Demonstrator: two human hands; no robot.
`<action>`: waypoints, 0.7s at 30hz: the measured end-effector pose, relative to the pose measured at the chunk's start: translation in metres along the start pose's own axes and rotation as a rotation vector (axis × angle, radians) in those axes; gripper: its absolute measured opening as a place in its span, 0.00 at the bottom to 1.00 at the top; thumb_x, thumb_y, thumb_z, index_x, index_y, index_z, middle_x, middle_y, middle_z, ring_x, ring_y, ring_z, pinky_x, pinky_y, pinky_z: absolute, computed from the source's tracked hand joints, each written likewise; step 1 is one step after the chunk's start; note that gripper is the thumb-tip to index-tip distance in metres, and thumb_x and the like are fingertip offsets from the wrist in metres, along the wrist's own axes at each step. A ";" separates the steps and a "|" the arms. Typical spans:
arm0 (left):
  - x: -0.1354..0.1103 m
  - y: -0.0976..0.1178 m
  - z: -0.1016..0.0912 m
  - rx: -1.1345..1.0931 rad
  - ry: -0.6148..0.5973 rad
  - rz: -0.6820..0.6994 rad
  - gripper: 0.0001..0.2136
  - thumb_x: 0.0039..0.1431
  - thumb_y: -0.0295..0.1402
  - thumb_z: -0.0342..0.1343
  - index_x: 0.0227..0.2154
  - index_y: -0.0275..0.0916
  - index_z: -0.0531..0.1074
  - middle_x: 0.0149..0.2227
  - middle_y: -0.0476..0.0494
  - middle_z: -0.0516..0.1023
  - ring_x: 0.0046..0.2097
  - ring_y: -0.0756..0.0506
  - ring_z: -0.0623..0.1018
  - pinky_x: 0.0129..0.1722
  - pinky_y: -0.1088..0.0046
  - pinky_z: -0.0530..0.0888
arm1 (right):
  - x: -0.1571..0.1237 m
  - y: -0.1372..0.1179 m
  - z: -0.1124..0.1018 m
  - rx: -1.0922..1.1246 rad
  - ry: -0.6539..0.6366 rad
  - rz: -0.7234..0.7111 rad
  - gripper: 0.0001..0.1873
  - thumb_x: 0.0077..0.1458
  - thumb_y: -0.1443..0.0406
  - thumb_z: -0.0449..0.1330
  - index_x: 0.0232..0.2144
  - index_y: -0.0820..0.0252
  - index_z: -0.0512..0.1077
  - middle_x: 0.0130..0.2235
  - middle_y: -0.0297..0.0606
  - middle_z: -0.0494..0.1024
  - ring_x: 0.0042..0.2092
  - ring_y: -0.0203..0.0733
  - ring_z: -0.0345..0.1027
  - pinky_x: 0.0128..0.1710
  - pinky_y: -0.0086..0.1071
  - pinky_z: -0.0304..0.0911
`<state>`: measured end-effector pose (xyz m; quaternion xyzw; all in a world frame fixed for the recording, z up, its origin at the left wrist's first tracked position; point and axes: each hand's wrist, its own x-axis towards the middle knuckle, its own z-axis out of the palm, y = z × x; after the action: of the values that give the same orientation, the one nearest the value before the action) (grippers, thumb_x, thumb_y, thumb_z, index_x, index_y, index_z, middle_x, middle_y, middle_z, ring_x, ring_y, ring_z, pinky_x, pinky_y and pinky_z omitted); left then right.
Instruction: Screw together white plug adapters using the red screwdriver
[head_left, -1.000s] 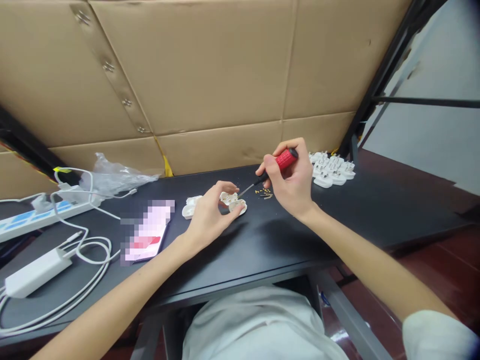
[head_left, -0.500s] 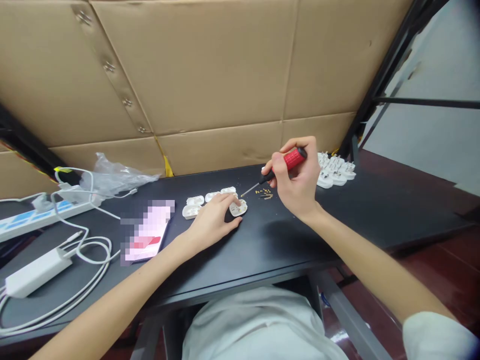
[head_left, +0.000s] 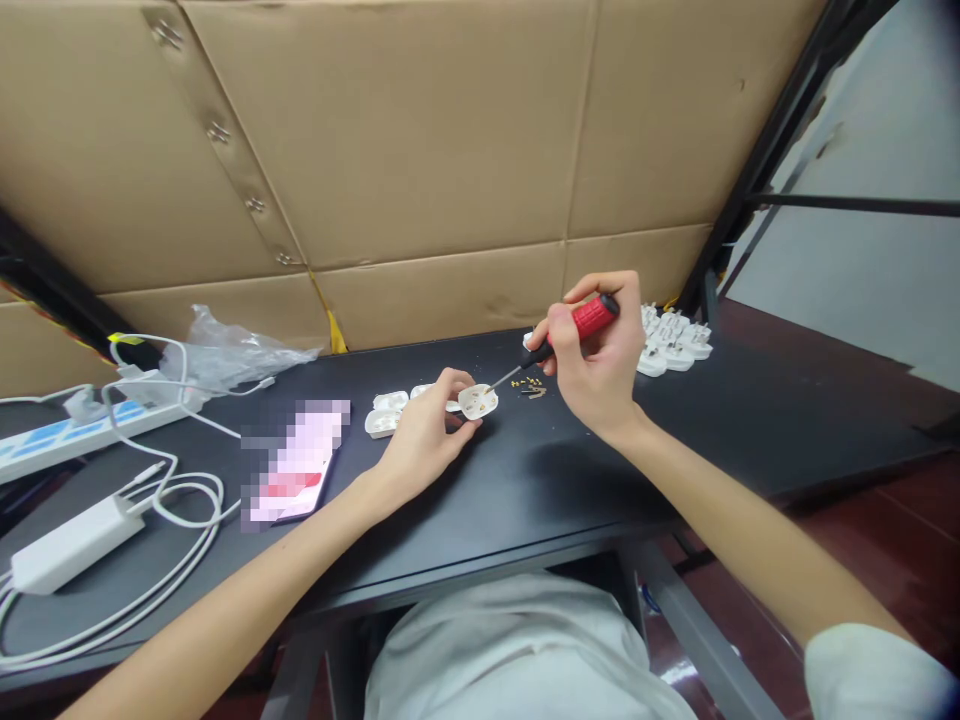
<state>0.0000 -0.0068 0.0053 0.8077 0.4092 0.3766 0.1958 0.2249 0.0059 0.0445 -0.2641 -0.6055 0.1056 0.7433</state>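
Note:
My left hand (head_left: 431,425) pinches a small white plug housing (head_left: 478,403) between thumb and fingers, its open side facing up with brass-coloured parts inside. In my right hand (head_left: 600,360) is a screwdriver (head_left: 592,317) with a red and black handle. Its thin shaft slants down to the left, and the tip meets the housing at its upper right; exact contact is too small to tell. Left of my left hand lie more white plug halves (head_left: 384,422), partly hidden by it. Small brass screws (head_left: 526,382) and a few thin metal pieces (head_left: 533,393) lie under the screwdriver.
Several white plugs (head_left: 671,342) stand grouped at the right back. On the left are a phone (head_left: 300,465), a white adapter (head_left: 79,545) with coiled cable, a power strip (head_left: 97,430) and a clear plastic bag (head_left: 232,345). Cardboard (head_left: 435,140) walls the table's back.
My left fingers have drawn back from inside the plug housing and now hold it at its side, slightly raised. The screwdriver tip has shifted a little right, with my right hand.

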 end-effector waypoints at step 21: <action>0.000 0.008 0.004 -0.061 0.042 -0.028 0.23 0.63 0.36 0.67 0.60 0.46 0.75 0.54 0.40 0.88 0.57 0.36 0.88 0.44 0.61 0.89 | -0.007 -0.002 0.002 -0.071 -0.146 0.013 0.12 0.73 0.54 0.64 0.47 0.49 0.66 0.29 0.24 0.84 0.29 0.39 0.83 0.32 0.34 0.78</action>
<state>0.0072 -0.0120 0.0077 0.7874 0.4128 0.4030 0.2171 0.2208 0.0015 0.0404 -0.2857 -0.6597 0.1078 0.6867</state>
